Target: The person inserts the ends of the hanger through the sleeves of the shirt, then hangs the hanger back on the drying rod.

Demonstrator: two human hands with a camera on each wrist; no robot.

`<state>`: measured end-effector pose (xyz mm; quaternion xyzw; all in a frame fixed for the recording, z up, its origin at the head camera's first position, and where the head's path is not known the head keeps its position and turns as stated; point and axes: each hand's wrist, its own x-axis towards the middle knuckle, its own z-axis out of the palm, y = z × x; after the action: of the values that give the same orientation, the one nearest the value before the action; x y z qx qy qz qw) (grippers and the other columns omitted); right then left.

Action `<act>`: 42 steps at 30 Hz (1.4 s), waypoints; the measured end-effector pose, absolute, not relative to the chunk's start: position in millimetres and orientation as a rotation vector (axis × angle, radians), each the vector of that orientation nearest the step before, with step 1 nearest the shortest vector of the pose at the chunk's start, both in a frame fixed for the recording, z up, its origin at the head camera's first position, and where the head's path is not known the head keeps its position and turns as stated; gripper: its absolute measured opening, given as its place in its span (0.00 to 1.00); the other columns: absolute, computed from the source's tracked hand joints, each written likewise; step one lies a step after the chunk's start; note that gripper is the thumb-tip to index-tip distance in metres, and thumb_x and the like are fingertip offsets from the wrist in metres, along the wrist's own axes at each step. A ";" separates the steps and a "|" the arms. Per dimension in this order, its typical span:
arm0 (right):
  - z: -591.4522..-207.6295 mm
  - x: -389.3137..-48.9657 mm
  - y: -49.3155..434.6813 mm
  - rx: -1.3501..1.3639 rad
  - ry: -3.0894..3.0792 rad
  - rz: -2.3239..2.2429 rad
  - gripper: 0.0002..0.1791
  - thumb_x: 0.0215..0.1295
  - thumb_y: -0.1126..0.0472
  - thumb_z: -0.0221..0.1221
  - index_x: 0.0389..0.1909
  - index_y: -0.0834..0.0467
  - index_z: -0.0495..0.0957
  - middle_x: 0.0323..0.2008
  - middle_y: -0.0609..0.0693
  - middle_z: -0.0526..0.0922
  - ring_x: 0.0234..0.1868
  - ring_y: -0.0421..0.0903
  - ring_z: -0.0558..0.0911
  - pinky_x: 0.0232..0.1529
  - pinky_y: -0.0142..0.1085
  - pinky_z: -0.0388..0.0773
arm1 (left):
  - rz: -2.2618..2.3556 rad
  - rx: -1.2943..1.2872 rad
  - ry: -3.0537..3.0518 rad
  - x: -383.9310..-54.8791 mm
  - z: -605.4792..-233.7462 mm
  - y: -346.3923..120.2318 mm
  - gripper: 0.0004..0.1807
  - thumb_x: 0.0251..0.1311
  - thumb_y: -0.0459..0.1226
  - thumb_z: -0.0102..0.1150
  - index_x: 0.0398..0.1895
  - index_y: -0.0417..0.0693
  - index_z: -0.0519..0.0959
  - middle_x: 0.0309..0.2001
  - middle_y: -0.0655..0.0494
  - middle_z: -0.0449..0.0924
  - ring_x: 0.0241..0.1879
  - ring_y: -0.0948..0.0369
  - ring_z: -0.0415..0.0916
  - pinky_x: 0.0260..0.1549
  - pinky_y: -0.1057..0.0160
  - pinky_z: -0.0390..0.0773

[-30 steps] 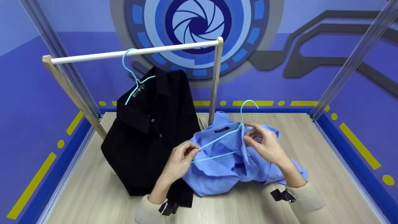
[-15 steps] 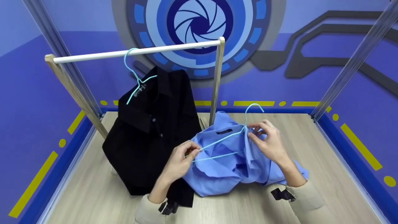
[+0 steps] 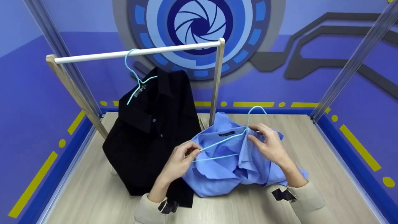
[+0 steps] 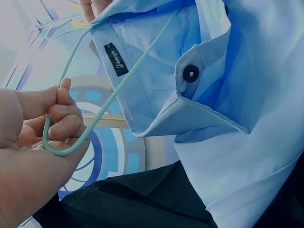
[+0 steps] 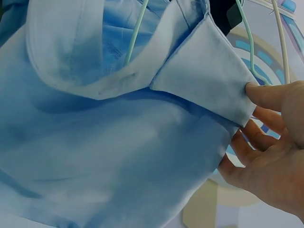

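Observation:
A light blue button-up shirt (image 3: pixel 214 185) lies bunched at the middle right of the table, with a mint-green wire hanger (image 3: pixel 223 141) partly inside its neck opening. My left hand (image 3: pixel 179 160) pinches the hanger's left end, which sticks out of the neck; fingers curl round that bend in the left wrist view. My right hand (image 3: pixel 269 144) pinches the shirt's collar (image 5: pixel 204 71) beside the hanger's neck, thumb on one face and fingers behind. Fabric hides the hanger's right arm. A dark label (image 4: pixel 116 59) and an undone button (image 4: pixel 191 73) show at the collar.
A clothes rack with a white rail (image 3: pixel 99 56) and wooden posts stands at the back left. From it a black shirt (image 3: pixel 149 155) hangs on another mint-green hanger (image 3: pixel 134 73), its lower part close to my left forearm. Patterned blue walls (image 3: pixel 357 102) enclose the table (image 3: pixel 320 149).
The blue shirt's hanger hook has shifted right and slightly down. My right hand has moved slightly right along with the collar, whose flap now folds over differently. My left hand keeps its hold.

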<state>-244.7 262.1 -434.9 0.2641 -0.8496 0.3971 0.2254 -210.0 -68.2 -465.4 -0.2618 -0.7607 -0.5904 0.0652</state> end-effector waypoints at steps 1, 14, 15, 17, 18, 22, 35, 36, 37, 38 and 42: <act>-435.2 -244.7 261.9 0.741 -2.336 1.089 0.13 0.65 0.73 0.67 0.50 0.67 0.83 0.45 0.53 0.85 0.47 0.50 0.82 0.46 0.37 0.76 | -1.779 -0.784 -2.297 -210.1 -465.7 -68.4 0.05 0.71 0.27 0.59 0.41 0.41 0.84 0.36 0.49 0.80 0.36 0.59 0.76 0.36 0.65 0.76; -432.9 -243.4 261.9 0.777 -2.332 1.041 0.07 0.66 0.74 0.66 0.43 0.64 0.82 0.40 0.49 0.83 0.40 0.45 0.80 0.39 0.33 0.74 | -1.731 -0.709 -2.297 -213.8 -467.9 -67.7 0.03 0.69 0.32 0.64 0.40 0.43 0.86 0.34 0.57 0.82 0.35 0.60 0.78 0.37 0.62 0.77; -432.7 -243.2 262.2 0.781 -2.329 1.041 0.07 0.65 0.74 0.66 0.43 0.64 0.82 0.40 0.49 0.83 0.39 0.45 0.80 0.38 0.32 0.73 | -1.728 -0.699 -2.292 -214.0 -468.1 -67.3 0.03 0.69 0.32 0.64 0.40 0.43 0.86 0.34 0.57 0.83 0.35 0.59 0.78 0.37 0.63 0.77; -432.4 -242.9 262.9 0.788 -2.323 1.041 0.07 0.65 0.74 0.66 0.42 0.64 0.82 0.39 0.49 0.83 0.37 0.44 0.79 0.36 0.31 0.72 | -1.715 -0.671 -2.292 -214.3 -468.2 -66.3 0.03 0.68 0.31 0.65 0.40 0.43 0.87 0.34 0.57 0.83 0.36 0.59 0.78 0.38 0.64 0.76; -432.5 -242.9 263.3 0.791 -2.321 1.041 0.07 0.65 0.74 0.66 0.42 0.64 0.82 0.39 0.49 0.83 0.36 0.43 0.79 0.35 0.31 0.71 | -1.716 -0.658 -2.290 -214.5 -468.6 -66.1 0.03 0.68 0.31 0.65 0.40 0.43 0.87 0.35 0.57 0.83 0.36 0.59 0.78 0.38 0.64 0.75; -431.9 -242.5 264.2 0.802 -2.311 1.043 0.07 0.65 0.74 0.66 0.41 0.64 0.82 0.38 0.48 0.82 0.34 0.42 0.77 0.33 0.32 0.70 | -1.717 -0.618 -2.280 -215.2 -469.9 -65.3 0.03 0.67 0.29 0.65 0.40 0.40 0.86 0.35 0.54 0.83 0.37 0.57 0.78 0.37 0.64 0.76; -429.4 -243.6 269.2 0.766 -2.310 1.081 0.05 0.68 0.74 0.63 0.41 0.64 0.81 0.37 0.49 0.80 0.34 0.43 0.75 0.32 0.30 0.68 | -1.832 -0.512 -2.262 -215.8 -475.0 -78.9 0.22 0.59 0.34 0.75 0.54 0.37 0.79 0.47 0.41 0.82 0.47 0.41 0.80 0.47 0.50 0.80; -429.2 -243.7 269.1 0.757 -2.310 1.081 0.05 0.68 0.74 0.63 0.41 0.64 0.81 0.37 0.49 0.80 0.34 0.43 0.75 0.32 0.30 0.68 | -1.832 -0.491 -2.271 -215.6 -475.8 -79.5 0.23 0.59 0.34 0.75 0.55 0.36 0.78 0.47 0.41 0.82 0.46 0.42 0.80 0.47 0.48 0.80; -428.9 -243.7 269.1 0.749 -2.311 1.083 0.06 0.68 0.74 0.63 0.41 0.63 0.81 0.37 0.48 0.81 0.35 0.43 0.75 0.32 0.30 0.68 | -1.831 -0.470 -2.275 -215.6 -477.0 -79.9 0.24 0.58 0.33 0.75 0.55 0.36 0.77 0.46 0.40 0.82 0.44 0.43 0.80 0.46 0.50 0.80; -428.4 -243.5 269.0 0.742 -2.313 1.086 0.06 0.67 0.75 0.63 0.41 0.63 0.81 0.37 0.48 0.81 0.36 0.43 0.75 0.32 0.30 0.69 | -1.832 -0.448 -2.282 -215.8 -478.1 -79.9 0.24 0.57 0.32 0.76 0.54 0.35 0.77 0.45 0.38 0.81 0.43 0.43 0.80 0.45 0.52 0.81; -426.9 -242.9 268.6 0.710 -2.324 1.096 0.06 0.67 0.76 0.63 0.41 0.64 0.81 0.38 0.49 0.81 0.38 0.43 0.77 0.34 0.29 0.70 | -1.803 -0.374 -2.338 -216.4 -484.4 -79.5 0.22 0.55 0.30 0.76 0.51 0.34 0.77 0.40 0.42 0.81 0.37 0.52 0.80 0.41 0.59 0.80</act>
<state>-242.9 268.6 -426.9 0.2590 -0.8473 0.3995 0.2354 -216.4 -79.5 -484.4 -0.1254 -0.7828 -0.6039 0.0827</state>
